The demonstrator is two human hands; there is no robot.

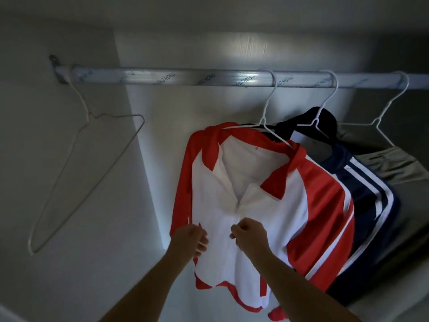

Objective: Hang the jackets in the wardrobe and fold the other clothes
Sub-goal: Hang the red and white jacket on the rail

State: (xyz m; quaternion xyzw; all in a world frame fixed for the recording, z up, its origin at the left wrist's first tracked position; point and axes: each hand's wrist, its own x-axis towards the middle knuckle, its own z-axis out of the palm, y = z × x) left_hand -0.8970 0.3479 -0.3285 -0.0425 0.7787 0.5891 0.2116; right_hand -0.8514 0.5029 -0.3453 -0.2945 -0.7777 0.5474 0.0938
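Left hand [191, 239] and right hand [249, 234] each keep a narrow, pinching grip on the hanging red-and-white jacket [301, 196] front.

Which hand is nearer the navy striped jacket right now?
Right. The right hand has its grip on the front of the red-and-white jacket, on the side toward the navy striped jacket; the left hand holds the same front farther left.

Wardrobe [209, 17] interior: pale back wall [209, 108], dim side wall [46, 205] (left); bright patch [250, 47], perhaps reflected light, above rail [185, 77].
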